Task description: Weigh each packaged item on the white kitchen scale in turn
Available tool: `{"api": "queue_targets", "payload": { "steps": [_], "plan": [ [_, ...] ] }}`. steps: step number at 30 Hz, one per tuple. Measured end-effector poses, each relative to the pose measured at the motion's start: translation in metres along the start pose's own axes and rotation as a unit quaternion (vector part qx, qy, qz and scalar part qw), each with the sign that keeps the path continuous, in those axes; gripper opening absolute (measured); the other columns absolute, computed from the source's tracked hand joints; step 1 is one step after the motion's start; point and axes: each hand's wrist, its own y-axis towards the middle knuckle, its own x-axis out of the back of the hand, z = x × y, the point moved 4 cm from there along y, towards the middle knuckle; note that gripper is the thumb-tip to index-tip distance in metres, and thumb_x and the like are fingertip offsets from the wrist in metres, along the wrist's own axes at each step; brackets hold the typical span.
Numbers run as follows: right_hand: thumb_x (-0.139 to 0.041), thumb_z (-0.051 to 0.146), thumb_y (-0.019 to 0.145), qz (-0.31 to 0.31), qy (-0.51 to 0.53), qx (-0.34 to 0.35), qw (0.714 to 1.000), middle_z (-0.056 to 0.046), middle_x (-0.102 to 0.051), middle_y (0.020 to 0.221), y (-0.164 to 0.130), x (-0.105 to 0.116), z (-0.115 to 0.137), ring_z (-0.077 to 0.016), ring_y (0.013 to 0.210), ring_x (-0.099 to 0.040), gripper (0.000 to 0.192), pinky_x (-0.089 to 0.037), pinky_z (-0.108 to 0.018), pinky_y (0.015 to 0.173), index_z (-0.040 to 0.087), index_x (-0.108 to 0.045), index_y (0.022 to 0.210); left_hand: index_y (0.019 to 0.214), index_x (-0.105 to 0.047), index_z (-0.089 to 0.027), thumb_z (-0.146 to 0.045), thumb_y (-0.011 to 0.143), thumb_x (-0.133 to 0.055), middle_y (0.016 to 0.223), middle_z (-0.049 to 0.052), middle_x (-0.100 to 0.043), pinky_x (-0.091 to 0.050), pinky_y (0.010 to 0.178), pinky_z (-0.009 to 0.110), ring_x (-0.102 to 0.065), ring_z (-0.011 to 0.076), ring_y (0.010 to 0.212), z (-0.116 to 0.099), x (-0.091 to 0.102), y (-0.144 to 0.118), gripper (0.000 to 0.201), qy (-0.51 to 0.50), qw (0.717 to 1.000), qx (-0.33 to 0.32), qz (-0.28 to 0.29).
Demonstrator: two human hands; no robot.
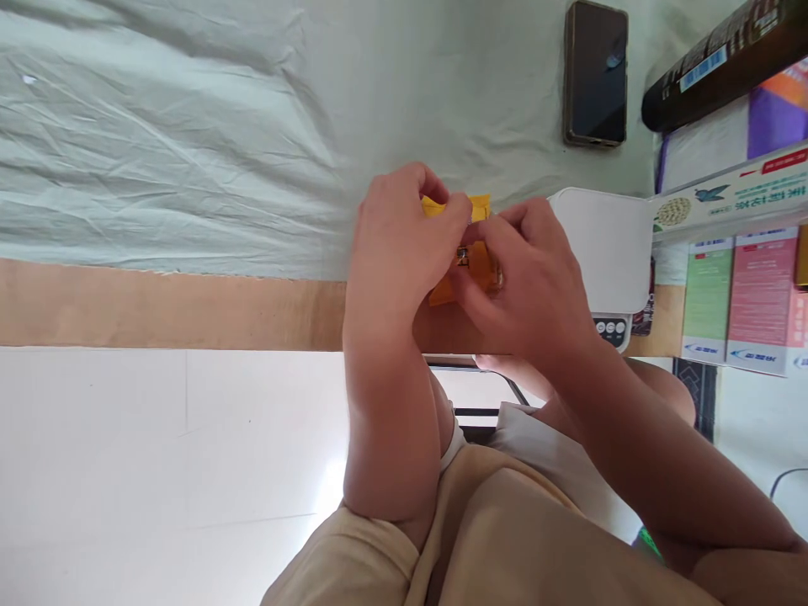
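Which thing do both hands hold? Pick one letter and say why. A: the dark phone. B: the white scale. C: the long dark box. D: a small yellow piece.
D: the left hand and the right hand both pinch the small yellow piece, while the phone lies apart on the pale sheet.

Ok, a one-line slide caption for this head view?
Left hand and right hand pinch a small yellow piece over a table.

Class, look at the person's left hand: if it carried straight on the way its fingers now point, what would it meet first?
Probably the small orange-yellow plastic piece that the left hand already pinches; beyond it, likely the right hand.
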Motion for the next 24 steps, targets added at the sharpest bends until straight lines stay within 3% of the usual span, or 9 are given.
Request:
{"api": "queue_targets", "payload": {
  "steps": [3,5,9,11,15,20,24],
  "plan": [
    [-0.065,0.031,0.088,-0.072,0.007,0.014,0.997,-0.006,-0.062,0.099,-0.013,0.023,-0.004,-0.0201,0.093,-0.063,0.019,-0.055,-0.038,0.079,0.023,-0.071,0.104,0.085,-0.059,-0.023,-0.026,0.093,-0.06,0.102,0.004,-0.072,-0.055,0.091,0.042,-0.067,0.0218,0.095,-0.001,-0.003,-0.002,0.009,0.017,1.0,-0.013,-0.006],
    [-0.064,0.026,0.089,-0.097,0.002,0.009,0.995,-0.005,-0.063,0.095,-0.027,0.038,-0.013,-0.0191,0.09,-0.065,0.016,-0.055,-0.036,0.077,0.022,-0.071,0.102,0.097,-0.064,-0.023,-0.026,0.094,-0.061,0.113,0.006,-0.071,-0.056,0.095,0.045,-0.067,0.0219,0.095,-0.002,-0.007,-0.002,0.006,0.035,0.999,-0.018,0.015],
    [-0.066,0.026,0.088,-0.101,-0.022,-0.009,0.995,-0.004,-0.063,0.092,-0.055,0.059,-0.037,-0.0181,0.083,-0.063,0.015,-0.053,-0.034,0.072,0.023,-0.073,0.1,0.116,-0.069,-0.025,-0.024,0.093,-0.071,0.142,0.01,-0.058,-0.053,0.109,0.049,-0.064,0.0296,0.123,-0.008,-0.02,-0.002,0.023,0.086,0.995,-0.022,0.053],
    [-0.067,0.026,0.087,-0.095,-0.023,-0.011,0.995,-0.004,-0.064,0.09,-0.064,0.063,-0.045,-0.0171,0.08,-0.062,0.014,-0.052,-0.034,0.07,0.023,-0.073,0.1,0.114,-0.07,-0.024,-0.017,0.092,-0.072,0.143,0.01,-0.056,-0.049,0.118,0.047,-0.058,0.0317,0.137,-0.012,-0.026,-0.001,0.023,0.1,0.993,-0.029,0.061],
    [-0.066,0.023,0.088,-0.073,-0.004,-0.018,0.997,-0.003,-0.066,0.091,-0.07,0.063,-0.046,-0.0165,0.079,-0.062,0.013,-0.052,-0.033,0.071,0.025,-0.071,0.1,0.11,-0.071,-0.023,-0.01,0.092,-0.07,0.142,0.011,-0.056,-0.044,0.127,0.046,-0.054,0.0314,0.145,-0.016,-0.036,0.002,0.023,0.123,0.989,-0.041,0.065],
    [-0.067,0.024,0.088,-0.083,0.031,-0.037,0.995,-0.004,-0.065,0.093,-0.07,0.068,-0.042,-0.0179,0.08,-0.063,0.012,-0.054,-0.035,0.072,0.026,-0.071,0.098,0.11,-0.076,-0.026,-0.016,0.09,-0.077,0.14,0.008,-0.057,-0.051,0.12,0.041,-0.063,0.0261,0.127,-0.017,-0.029,0.0,0.022,0.134,0.988,-0.046,0.052],
    [-0.065,0.026,0.09,-0.093,0.027,-0.049,0.994,-0.006,-0.066,0.094,-0.075,0.077,-0.057,-0.0191,0.082,-0.064,0.012,-0.054,-0.037,0.073,0.026,-0.073,0.098,0.104,-0.077,-0.025,-0.012,0.086,-0.081,0.139,0.007,-0.055,-0.053,0.114,0.035,-0.063,0.0239,0.124,-0.018,-0.021,-0.005,0.023,0.172,0.983,-0.036,0.058]
  ]
}}
